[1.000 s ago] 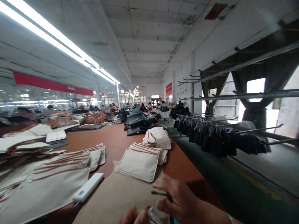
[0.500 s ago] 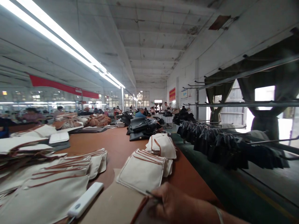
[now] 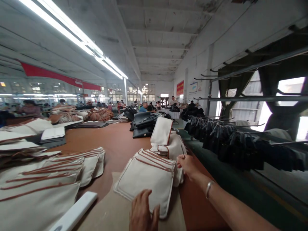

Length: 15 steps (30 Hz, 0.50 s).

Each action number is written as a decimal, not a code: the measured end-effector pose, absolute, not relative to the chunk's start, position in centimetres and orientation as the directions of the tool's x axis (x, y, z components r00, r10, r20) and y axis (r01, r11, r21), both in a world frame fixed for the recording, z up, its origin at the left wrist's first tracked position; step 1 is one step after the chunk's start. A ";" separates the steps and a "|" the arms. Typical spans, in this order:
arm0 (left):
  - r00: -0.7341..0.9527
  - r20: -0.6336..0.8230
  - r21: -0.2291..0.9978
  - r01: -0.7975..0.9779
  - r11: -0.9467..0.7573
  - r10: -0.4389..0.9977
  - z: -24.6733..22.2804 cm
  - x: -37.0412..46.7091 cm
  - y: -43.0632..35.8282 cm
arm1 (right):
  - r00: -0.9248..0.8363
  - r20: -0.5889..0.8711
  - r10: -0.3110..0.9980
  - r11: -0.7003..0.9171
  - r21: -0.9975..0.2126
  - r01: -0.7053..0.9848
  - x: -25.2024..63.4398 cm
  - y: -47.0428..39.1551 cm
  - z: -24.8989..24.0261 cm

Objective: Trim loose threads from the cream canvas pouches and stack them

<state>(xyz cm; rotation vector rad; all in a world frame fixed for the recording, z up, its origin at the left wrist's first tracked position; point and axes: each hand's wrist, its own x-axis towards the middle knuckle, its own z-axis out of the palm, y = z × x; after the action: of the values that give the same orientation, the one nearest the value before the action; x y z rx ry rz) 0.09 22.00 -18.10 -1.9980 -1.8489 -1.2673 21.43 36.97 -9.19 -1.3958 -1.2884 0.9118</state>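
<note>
Bright tube lights (image 3: 60,28) cross the ceiling (image 3: 158,23); the floor (image 3: 216,167) seems green.

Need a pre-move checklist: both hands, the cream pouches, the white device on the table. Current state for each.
1. Right hand has the thin dark tool in its fingers: ok.
2. Left hand open and holding nothing: ok.
3. Left hand off the front pouch: cannot tell; its fingers overlap the near edge in view.
4. Cream piece with brown edging at the rear pile lying flat: not ok, it is tilted up.
5. White device apart from both hands: ok, it lies to the left of them.
</note>
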 end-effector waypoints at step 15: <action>-0.031 0.428 0.186 0.981 -0.054 0.903 -21.2 5.1 28.7 | 0.252 -0.266 0.930 -0.272 -0.962 -0.012 22.8 41.9 -20.5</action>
<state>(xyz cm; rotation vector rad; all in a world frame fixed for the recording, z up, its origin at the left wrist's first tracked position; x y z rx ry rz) 5.07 28.72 -21.19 -2.0574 -2.0320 -0.6672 22.76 41.90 -20.47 -1.5339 -0.8908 1.1971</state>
